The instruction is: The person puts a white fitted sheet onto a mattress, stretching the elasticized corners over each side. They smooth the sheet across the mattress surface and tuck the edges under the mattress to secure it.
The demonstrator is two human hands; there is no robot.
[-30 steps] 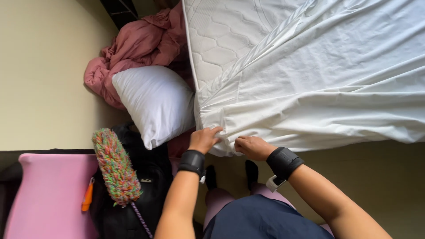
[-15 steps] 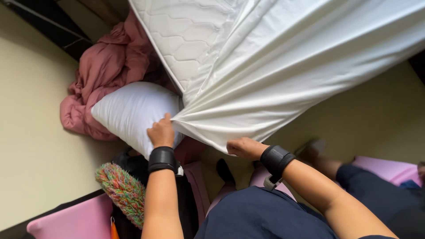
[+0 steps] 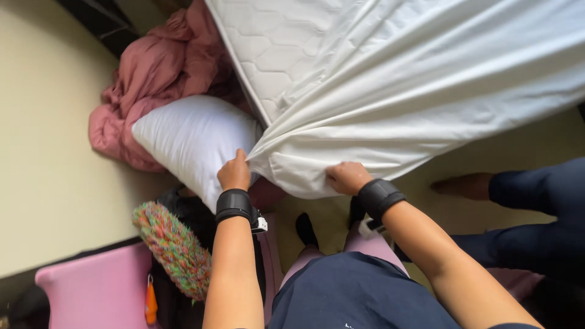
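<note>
Basically we see both hands gripping a white sheet [image 3: 426, 91] at the near corner of a quilted white mattress [image 3: 274, 49]. Left hand [image 3: 234, 172] is closed, pinching the sheet's edge right at the mattress corner, thumb side up, black wrist strap [image 3: 233, 204] below it. Right hand [image 3: 346, 178] is closed too, knuckles up, fingers curled under the bunched hem of the sheet just beside the left hand, with a black strap [image 3: 379, 198] on that wrist as well.

The sheet runs long from the hands toward the upper right of the view, and its stretched folds fan out from the gripped corner along that same diagonal. It covers most of the mattress; a bare quilted strip shows along the mattress's left edge. The gripped corner hangs just off the mattress corner, pointing down-left toward us.

A white pillow [image 3: 192, 143] lies against the left edge of the mattress, touching the left hand's fingers or nearly so; we cannot tell which. A pink blanket [image 3: 155, 79] is heaped behind the pillow on the cream floor [image 3: 49, 152]. A multicoloured fuzzy duster [image 3: 173, 250] sits near the left forearm, over a dark bag [image 3: 189, 213] and beside a pink mat [image 3: 91, 292]. Another person's dark trouser leg [image 3: 536, 189] and foot [image 3: 463, 184] stand at right, well apart from the hands.
</note>
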